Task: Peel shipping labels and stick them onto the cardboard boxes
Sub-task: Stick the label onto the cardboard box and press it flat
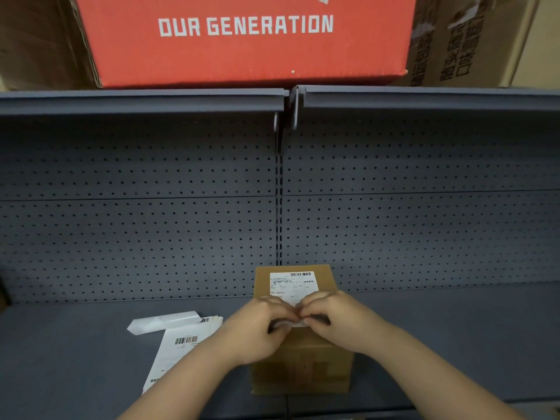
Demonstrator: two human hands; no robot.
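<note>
Grey pegboard shelving fills my view, with a red carton (242, 40) on the upper shelf at 12 o'clock. On the lower shelf (454, 334) sits a small cardboard box (300, 365), dead centre, and both my hands meet right above it. My left hand (257, 328) and right hand (333, 316) each have the grip pinched together on the near edge of a shipping label (292, 286), fingertips almost touching each other. That label runs away from me toward 12 o'clock, its long axis lying along the box top. I judge the next move is a peel or press along that line; neither hand is nearer. Spare labels (178, 350) lie at 9 o'clock, just beside the box
</note>
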